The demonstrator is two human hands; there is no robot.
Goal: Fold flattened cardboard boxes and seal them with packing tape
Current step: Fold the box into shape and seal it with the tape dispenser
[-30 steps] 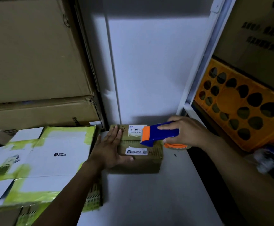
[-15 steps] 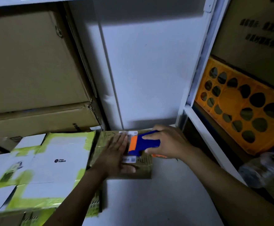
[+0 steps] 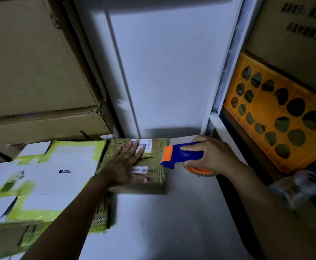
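A small brown cardboard box [image 3: 154, 160] with white labels lies on the white table [image 3: 153, 222], its top flaps closed. My left hand [image 3: 124, 167] presses flat on the box top with fingers spread. My right hand [image 3: 209, 155] grips a blue and orange tape dispenser [image 3: 179, 154]. The dispenser's blade end sits at the box's right edge, and its tape roll shows under my palm.
A stack of flattened white and yellow-green boxes [image 3: 40, 177] lies left of the small box. Large brown cartons [image 3: 31, 72] are piled behind them. A white panel [image 3: 162, 62] stands at the back. An orange crate [image 3: 277, 113] and a plastic bottle [image 3: 303, 184] sit on the right.
My right hand has drawn the tape dispenser rightward from the middle of the box top to its right edge. My left hand has stayed pressed on the box.
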